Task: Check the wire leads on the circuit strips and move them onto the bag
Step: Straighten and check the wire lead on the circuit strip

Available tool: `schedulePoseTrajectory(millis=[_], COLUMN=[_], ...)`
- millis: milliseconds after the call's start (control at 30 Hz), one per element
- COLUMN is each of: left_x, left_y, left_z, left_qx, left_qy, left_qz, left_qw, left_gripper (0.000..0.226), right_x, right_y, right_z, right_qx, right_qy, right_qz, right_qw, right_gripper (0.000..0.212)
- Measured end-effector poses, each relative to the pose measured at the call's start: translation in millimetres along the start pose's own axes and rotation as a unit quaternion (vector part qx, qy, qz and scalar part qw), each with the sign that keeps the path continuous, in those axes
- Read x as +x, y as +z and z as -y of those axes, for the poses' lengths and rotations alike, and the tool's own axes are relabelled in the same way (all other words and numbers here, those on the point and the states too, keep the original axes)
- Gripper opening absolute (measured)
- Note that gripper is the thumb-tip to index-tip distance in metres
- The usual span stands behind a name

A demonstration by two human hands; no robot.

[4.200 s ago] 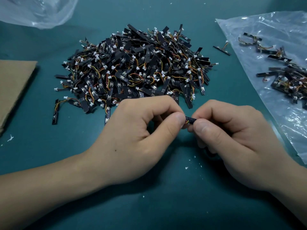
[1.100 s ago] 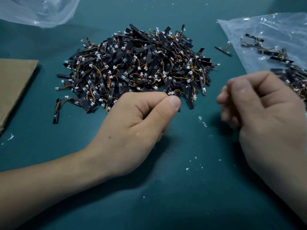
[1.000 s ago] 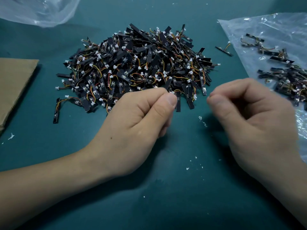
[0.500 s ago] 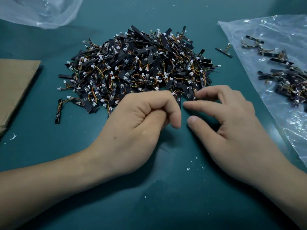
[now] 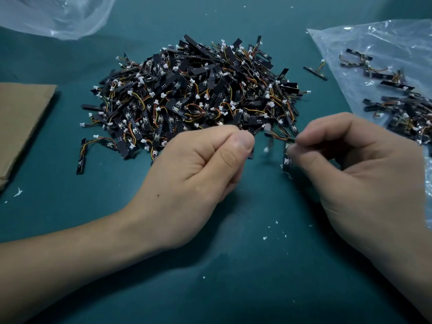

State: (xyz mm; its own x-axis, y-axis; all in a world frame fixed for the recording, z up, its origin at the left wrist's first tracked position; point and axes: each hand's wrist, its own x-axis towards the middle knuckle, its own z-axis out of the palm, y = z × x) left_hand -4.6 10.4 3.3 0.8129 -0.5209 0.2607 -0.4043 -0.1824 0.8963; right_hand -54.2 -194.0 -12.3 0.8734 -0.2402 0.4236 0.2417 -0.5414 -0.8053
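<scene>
A big heap of black circuit strips (image 5: 194, 99) with orange and yellow wire leads and white plugs lies in the middle of the teal table. My right hand (image 5: 355, 174) pinches one circuit strip (image 5: 286, 160) between thumb and forefinger just off the heap's near right edge. The strip hangs down, and its wires and blurred white plug (image 5: 267, 129) trail to the left. My left hand (image 5: 198, 169) is a closed fist at the heap's near edge, thumb against forefinger, with nothing showing in it. The clear plastic bag (image 5: 383, 43) at the right carries several strips (image 5: 406, 108).
One stray strip (image 5: 315, 72) lies between the heap and the bag. A brown cardboard sheet (image 5: 21, 122) sits at the left edge, and another clear plastic bag (image 5: 58, 15) at the far left. Small white flecks dot the mat near my hands.
My right hand came back from the bag, reached open to the heap's edge, and has now pinched a strip and lifted it. My left hand stayed curled in place.
</scene>
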Motion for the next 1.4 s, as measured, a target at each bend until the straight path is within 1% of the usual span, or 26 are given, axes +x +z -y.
schedulePoseTrajectory(millis=[67,100,167,200,267,300,400,467,567,600,667,767,867,967,1000,1100,1167,1300,1400], left_x=[1,2,2,2,1,0,0,-1,-1,0,0,0,0,0,0,0,0,-2,-2], left_y=[0,1,2,3,1,0,0,1,0,-1,-1,-1,-1,-1,-1,-1,0,1,-1], left_z=[3,4,6,5,5,4,2,1,3,3,2,1,2,1,0,-1,-1,-2,-3], left_qx=[-0.002,0.0,-0.018,-0.038,-0.067,-0.064,-0.006,0.019,-0.014,-0.029,-0.046,-0.053,-0.047,-0.035,-0.027,0.007,0.046,0.094,0.078], left_qy=[-0.009,-0.017,-0.027,-0.037,-0.043,-0.032,-0.012,-0.011,-0.025,-0.027,-0.027,-0.031,-0.033,-0.035,-0.037,-0.038,-0.031,-0.023,-0.022], left_qz=[-0.009,-0.012,-0.008,-0.006,0.005,0.015,0.05,0.059,0.04,0.034,0.034,0.042,0.042,0.042,0.043,0.045,0.056,0.088,0.102], left_qw=[1.0,1.0,0.999,0.999,0.997,0.997,0.999,0.998,0.999,0.999,0.998,0.997,0.997,0.998,0.998,0.998,0.997,0.991,0.992], left_gripper=[0.042,0.035,0.014,0.013,0.028,0.029,0.013,0.01,0.014,0.016,0.019,0.024,0.025,0.026,0.026,0.028,0.028,0.025,0.018], right_x=[0,0,-1,-1,-2,-2,-3,-3,-5,-4,-3,-2,-3,-2,-2,-4,-5,-2,-1], right_y=[0,0,0,0,0,1,2,2,2,2,2,3,5,5,5,2,1,1,-2], right_z=[2,3,6,7,10,11,12,12,12,12,10,9,10,10,10,9,11,12,12], right_qx=[0.008,-0.001,-0.015,-0.018,-0.02,-0.019,-0.016,-0.015,0.011,0.035,0.057,0.055,0.1,0.108,0.095,0.056,0.056,-0.011,0.023], right_qy=[-0.003,-0.009,-0.021,-0.025,-0.035,-0.043,-0.063,-0.061,-0.03,-0.012,0.013,0.018,0.032,0.037,0.036,0.039,0.034,0.0,-0.001], right_qz=[0.009,0.017,0.032,0.04,0.059,0.069,0.087,0.086,0.102,0.106,0.1,0.077,0.056,0.072,0.081,0.114,0.147,0.199,0.204], right_qw=[1.0,1.0,0.999,0.999,0.997,0.996,0.994,0.994,0.994,0.994,0.993,0.995,0.993,0.991,0.992,0.991,0.987,0.98,0.979], right_gripper=[0.022,0.022,0.018,0.015,0.008,0.006,0.007,0.012,0.032,0.033,0.027,0.011,0.015,0.006,0.01,0.039,0.046,0.04,0.035])
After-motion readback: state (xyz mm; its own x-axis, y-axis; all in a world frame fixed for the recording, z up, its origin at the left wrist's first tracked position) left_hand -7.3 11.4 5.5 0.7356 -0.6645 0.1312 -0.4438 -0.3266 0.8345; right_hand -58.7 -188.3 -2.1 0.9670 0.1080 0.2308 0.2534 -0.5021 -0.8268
